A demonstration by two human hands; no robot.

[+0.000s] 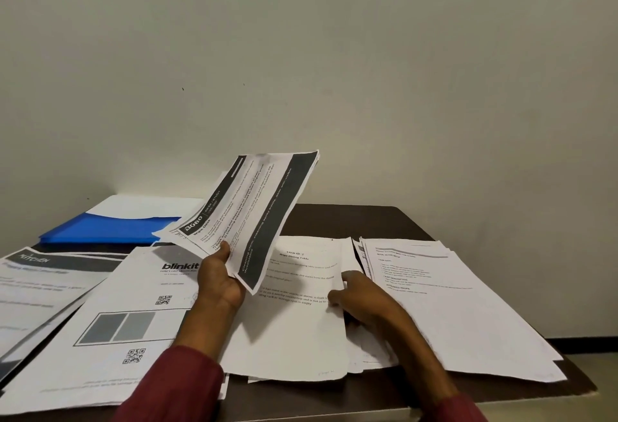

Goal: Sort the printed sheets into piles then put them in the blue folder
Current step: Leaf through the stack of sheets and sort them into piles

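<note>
Printed sheets (127,304) lie in several loose piles across the desk (351,221), so sorting looks about midway. The left hand (217,277) grips a raised bunch (247,217). The right hand (361,298) curls its fingers at the middle pile (294,328) edge, and its grip is unclear. The blue folder (107,229) waits far left, and filing is apparently not yet begun.

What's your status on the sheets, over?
Left hand grips black-banded printed sheets, raised. Right hand pinches edge of white Wipe Dining Table sheet. Blue plastic folder far left, behind loose piles.
</note>
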